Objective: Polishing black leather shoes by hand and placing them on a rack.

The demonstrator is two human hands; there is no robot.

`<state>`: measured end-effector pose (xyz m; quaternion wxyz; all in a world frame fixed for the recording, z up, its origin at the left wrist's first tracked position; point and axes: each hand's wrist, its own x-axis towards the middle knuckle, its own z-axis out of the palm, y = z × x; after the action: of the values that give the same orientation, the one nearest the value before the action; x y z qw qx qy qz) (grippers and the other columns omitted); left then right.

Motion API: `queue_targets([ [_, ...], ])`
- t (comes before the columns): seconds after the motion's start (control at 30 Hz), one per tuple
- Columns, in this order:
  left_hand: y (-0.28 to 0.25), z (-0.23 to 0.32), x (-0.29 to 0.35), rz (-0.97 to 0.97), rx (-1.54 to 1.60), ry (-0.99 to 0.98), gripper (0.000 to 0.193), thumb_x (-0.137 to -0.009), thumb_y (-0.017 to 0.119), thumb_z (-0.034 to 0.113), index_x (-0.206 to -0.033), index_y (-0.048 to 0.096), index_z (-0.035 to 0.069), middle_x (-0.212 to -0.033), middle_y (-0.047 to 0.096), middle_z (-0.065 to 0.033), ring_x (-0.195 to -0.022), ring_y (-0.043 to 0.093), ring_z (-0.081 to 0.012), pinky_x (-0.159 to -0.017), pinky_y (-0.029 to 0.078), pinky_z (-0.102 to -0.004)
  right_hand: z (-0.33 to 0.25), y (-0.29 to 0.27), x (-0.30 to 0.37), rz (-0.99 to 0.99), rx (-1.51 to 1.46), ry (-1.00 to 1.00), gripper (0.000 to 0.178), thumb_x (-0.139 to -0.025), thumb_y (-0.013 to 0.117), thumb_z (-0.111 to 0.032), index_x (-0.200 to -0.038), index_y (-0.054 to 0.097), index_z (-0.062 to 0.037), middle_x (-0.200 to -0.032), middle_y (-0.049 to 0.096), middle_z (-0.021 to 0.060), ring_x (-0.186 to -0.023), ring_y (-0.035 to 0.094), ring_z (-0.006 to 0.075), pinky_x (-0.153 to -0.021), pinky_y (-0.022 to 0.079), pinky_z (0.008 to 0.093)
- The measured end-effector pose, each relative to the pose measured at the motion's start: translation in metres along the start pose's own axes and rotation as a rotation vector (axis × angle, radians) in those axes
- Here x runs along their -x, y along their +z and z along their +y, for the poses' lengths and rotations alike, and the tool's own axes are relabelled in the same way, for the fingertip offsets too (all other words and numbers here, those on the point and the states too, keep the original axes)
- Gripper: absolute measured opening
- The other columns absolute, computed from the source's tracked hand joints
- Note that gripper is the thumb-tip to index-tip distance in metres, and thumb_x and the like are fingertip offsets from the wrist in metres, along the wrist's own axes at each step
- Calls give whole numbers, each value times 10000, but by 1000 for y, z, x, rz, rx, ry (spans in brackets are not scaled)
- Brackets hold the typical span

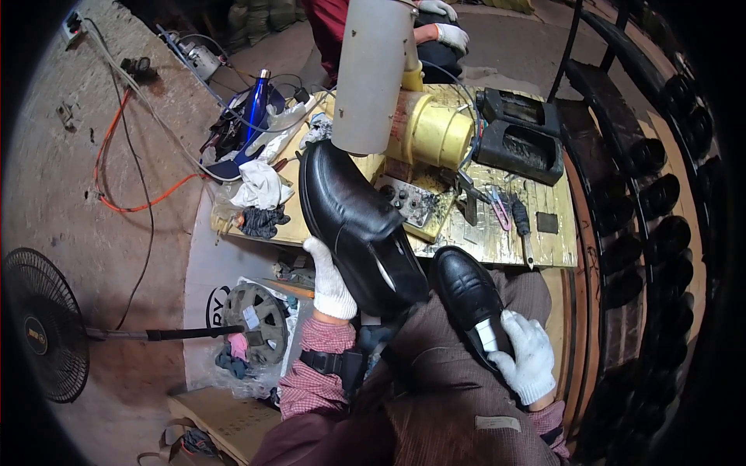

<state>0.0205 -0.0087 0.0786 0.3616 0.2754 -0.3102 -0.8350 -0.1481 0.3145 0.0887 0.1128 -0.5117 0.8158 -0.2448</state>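
Observation:
A black slip-on dress shoe [348, 203] is raised, toe up, in front of the work table. My left hand [332, 281], in a white knit glove, is closed on its left side near the heel; the fingers behind it are hidden. The toe sits just under a pale upright cylinder [370, 78]; whether they touch I cannot tell. Over my right thigh lies a second black dress shoe [465, 289], toe pointing away from me, with a light insole patch showing. My gloved right hand [530, 359] grips it at the heel opening.
On the table [556, 245] are a yellow round housing [439, 130], a knobbed control box [406, 202], black moulded blocks [521, 147], pink-handled scissors [500, 211] and a blue bottle [257, 107]. A shoe rack [622, 210] stands right, a fan [43, 326] left. Another person's gloved hand [452, 37] shows beyond.

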Motion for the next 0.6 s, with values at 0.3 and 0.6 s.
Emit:
queue_targets([
  [0.3, 16, -29, -7, -209, 374, -33, 552, -1105, 486, 360, -1569, 418, 68, -1467, 553, -243, -1165, 668, -370, -1103, 534, -581, 3, 1, -1, 5, -27, 6, 842, -690, 878, -233, -1440, 553, -30, -1300, 641, 238, -1061, 636, 433, -982, 506, 493],
  [0.6, 5, -26, -34, -317, 366, -42, 678, -1067, 518, 508, -1516, 443, 5, -1373, 609, -245, -1176, 661, -363, -1076, 548, -541, 7, 9, 1, -19, -141, 206, 853, -748, 857, -193, -1512, 508, -46, -1324, 656, 239, -1144, 668, 419, -998, 529, 475],
])
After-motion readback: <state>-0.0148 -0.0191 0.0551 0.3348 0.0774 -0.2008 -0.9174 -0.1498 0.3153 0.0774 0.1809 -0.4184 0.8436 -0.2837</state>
